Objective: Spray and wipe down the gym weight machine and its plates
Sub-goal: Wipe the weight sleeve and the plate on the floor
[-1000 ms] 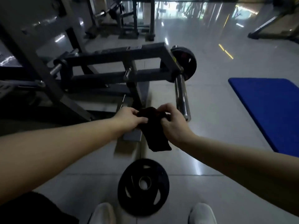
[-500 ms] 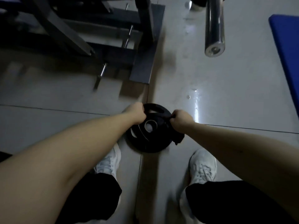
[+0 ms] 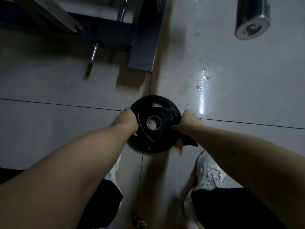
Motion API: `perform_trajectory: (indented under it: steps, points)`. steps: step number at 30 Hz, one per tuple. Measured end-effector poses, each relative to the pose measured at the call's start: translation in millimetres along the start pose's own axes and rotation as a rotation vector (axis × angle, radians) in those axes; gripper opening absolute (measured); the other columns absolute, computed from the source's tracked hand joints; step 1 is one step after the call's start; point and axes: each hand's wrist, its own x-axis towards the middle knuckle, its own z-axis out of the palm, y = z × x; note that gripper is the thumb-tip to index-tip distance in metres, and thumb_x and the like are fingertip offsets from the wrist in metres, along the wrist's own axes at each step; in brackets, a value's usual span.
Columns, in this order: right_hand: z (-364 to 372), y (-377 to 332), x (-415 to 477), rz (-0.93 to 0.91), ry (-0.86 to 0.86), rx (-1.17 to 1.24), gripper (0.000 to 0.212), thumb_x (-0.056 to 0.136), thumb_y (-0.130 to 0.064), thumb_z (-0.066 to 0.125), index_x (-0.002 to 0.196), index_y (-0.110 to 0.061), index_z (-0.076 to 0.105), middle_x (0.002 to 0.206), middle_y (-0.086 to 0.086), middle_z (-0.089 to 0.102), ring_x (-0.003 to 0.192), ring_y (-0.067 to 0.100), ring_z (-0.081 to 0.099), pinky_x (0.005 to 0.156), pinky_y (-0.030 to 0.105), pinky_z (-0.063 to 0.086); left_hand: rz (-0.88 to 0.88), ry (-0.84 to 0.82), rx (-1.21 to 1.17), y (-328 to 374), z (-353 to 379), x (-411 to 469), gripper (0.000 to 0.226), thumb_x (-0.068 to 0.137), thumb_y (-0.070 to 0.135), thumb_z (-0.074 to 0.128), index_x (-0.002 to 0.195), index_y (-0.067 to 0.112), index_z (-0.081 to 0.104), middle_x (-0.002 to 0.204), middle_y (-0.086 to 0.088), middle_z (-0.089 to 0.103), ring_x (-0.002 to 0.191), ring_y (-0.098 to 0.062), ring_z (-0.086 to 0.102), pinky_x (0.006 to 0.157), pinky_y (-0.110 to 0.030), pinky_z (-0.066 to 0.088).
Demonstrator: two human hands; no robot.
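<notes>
A black weight plate [image 3: 155, 138] with a steel centre ring lies on the tiled floor between my feet. My left hand [image 3: 126, 120] grips its left rim, fingers hooked into a grip hole. On the right rim my right hand [image 3: 188, 120] holds both the plate and a dark cloth [image 3: 188, 141], which hangs out below the wrist. The weight machine's dark base frame [image 3: 142, 47] stands at the top left. Its chrome sleeve [image 3: 251, 22] juts in at the top right.
Wet droplets and a bright glare streak [image 3: 202, 96] mark the floor right of the plate. My white shoes [image 3: 209, 174] flank the plate's near side. A small chrome peg [image 3: 94, 52] sticks out of the frame. A small metallic object [image 3: 140, 223] lies at the bottom edge.
I have bent down from standing with the cloth held up in front of the machine. Both hands now grip the plate's rims, and the plate sits closer and larger in view.
</notes>
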Motion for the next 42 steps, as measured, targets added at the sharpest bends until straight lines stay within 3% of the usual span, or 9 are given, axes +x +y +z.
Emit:
perform_trajectory:
  steps: [2,11,16,20,26,32,35,38,42]
  points:
    - [-1.4,-3.3,3.3,0.000,-0.010,0.009,0.078,0.072,-0.054,0.085,0.126,-0.013,0.045,0.115,0.009,0.061,0.108,0.033,0.064,0.079,0.038,0.048,-0.006,0.003,0.029,0.0,-2.1,4.9,0.058,0.092,0.009,0.063,0.143,0.003,0.035,0.143,-0.019,0.048,0.126,-0.039,0.054,0.098,-0.049,0.049]
    - [-3.4,-5.0,10.1,-0.030,-0.044,-0.001,0.058,0.072,-0.050,0.085,0.106,-0.016,0.052,0.093,0.003,0.060,0.087,0.028,0.063,0.069,0.035,0.049,-0.028,0.003,-0.020,-7.0,-3.8,19.4,0.049,0.090,0.010,0.065,0.135,0.005,0.044,0.133,-0.016,0.055,0.117,-0.036,0.059,0.092,-0.045,0.052]
    - [-2.7,-1.0,7.6,-0.030,-0.058,0.030,0.055,0.078,-0.050,0.080,0.108,-0.015,0.049,0.094,0.004,0.058,0.086,0.028,0.062,0.069,0.036,0.051,0.003,0.025,-0.060,-12.7,-7.2,20.0,0.052,0.086,0.022,0.069,0.130,0.010,0.045,0.129,-0.013,0.058,0.116,-0.036,0.060,0.092,-0.043,0.054]
    - [-22.6,0.4,3.2,-0.014,0.077,0.355,0.041,0.086,-0.044,0.060,0.106,-0.010,0.048,0.097,0.011,0.059,0.088,0.031,0.058,0.080,0.038,0.050,0.032,0.022,0.005,-15.8,-6.9,12.8,0.047,0.089,0.025,0.065,0.130,0.012,0.046,0.130,-0.012,0.058,0.116,-0.035,0.060,0.089,-0.040,0.051]
    - [-26.5,-20.0,17.9,-0.285,0.388,0.561,0.040,0.090,-0.015,0.058,0.130,-0.013,0.055,0.125,0.011,0.061,0.113,0.030,0.060,0.094,0.039,0.050,0.087,0.003,-0.105,-24.7,-6.8,10.9,0.039,0.085,0.026,0.063,0.119,0.015,0.047,0.121,-0.010,0.060,0.106,-0.034,0.061,0.090,-0.042,0.053]
    - [67.7,-40.9,-1.7,-0.533,0.255,0.256,0.036,0.094,-0.009,0.060,0.128,-0.018,0.062,0.140,0.010,0.048,0.133,0.035,0.034,0.112,0.052,0.038,0.129,0.020,-0.365,-49.3,10.3,18.6,0.031,0.090,0.026,0.071,0.117,0.015,0.060,0.107,-0.004,0.064,0.098,-0.025,0.061,0.080,-0.029,0.043]
    - [92.8,-29.8,-17.1,-0.862,0.145,-0.065,0.039,0.088,-0.013,0.068,0.126,-0.018,0.062,0.138,0.016,0.043,0.125,0.041,0.038,0.099,0.062,0.046,0.102,0.017,-0.492,-58.5,16.3,21.2,0.020,0.093,0.023,0.070,0.112,0.015,0.070,0.106,-0.005,0.073,0.098,-0.024,0.067,0.092,-0.032,0.050]
    - [58.3,-23.4,19.1,-1.075,0.265,-0.114,0.033,0.080,-0.007,0.076,0.112,-0.010,0.069,0.116,0.023,0.055,0.106,0.044,0.052,0.087,0.055,0.054,0.038,0.019,-0.601,-62.6,25.1,32.8,0.025,0.087,0.025,0.077,0.109,0.012,0.073,0.101,-0.009,0.075,0.093,-0.028,0.071,0.095,-0.043,0.057]
    - [52.4,-45.6,20.5,-0.856,0.337,0.113,0.032,0.081,0.000,0.069,0.112,-0.009,0.066,0.117,0.019,0.054,0.114,0.041,0.048,0.096,0.054,0.048,-0.062,0.038,-0.730,-63.6,32.7,34.2,0.018,0.082,0.025,0.083,0.094,0.018,0.071,0.097,-0.010,0.075,0.090,-0.029,0.073,0.093,-0.042,0.059]
